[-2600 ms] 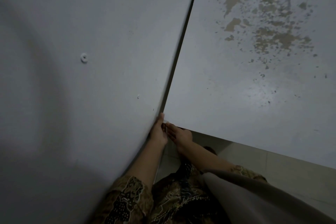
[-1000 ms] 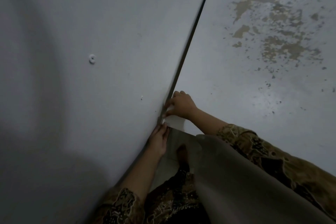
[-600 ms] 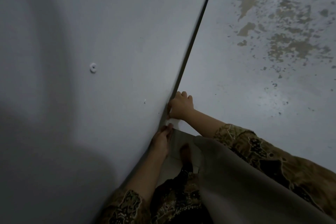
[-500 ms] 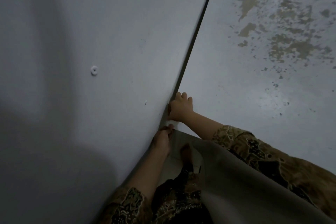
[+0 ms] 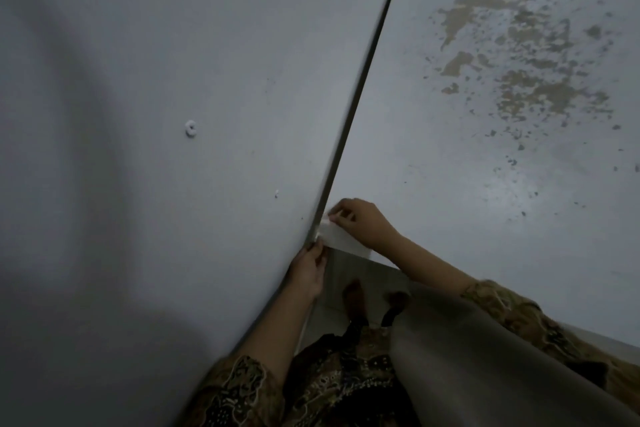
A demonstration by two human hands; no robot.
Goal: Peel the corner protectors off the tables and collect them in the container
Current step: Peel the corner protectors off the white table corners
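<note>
Two grey tables meet along a narrow dark gap point(image 5: 360, 87). A pale corner protector point(image 5: 341, 240) sits on the near corner of the right table point(image 5: 450, 184). My right hand point(image 5: 360, 222) lies on that table with fingers curled, pinching the protector's upper edge by the gap. My left hand point(image 5: 308, 270) reaches up from below and holds the near corner of the left table point(image 5: 173, 218), its fingertips at the protector's lower end. No container is in view.
The right table has a large patch of worn, flaking paint point(image 5: 519, 45). A small white ring-shaped knob point(image 5: 190, 128) sits on the left table. Below the table edges lie a tiled floor point(image 5: 349, 270), my feet and patterned clothing point(image 5: 346, 385).
My right hand came up from under the corner onto the right table; in the last half second its fingers moved onto the protector's upper edge, and more of the pale protector shows.
</note>
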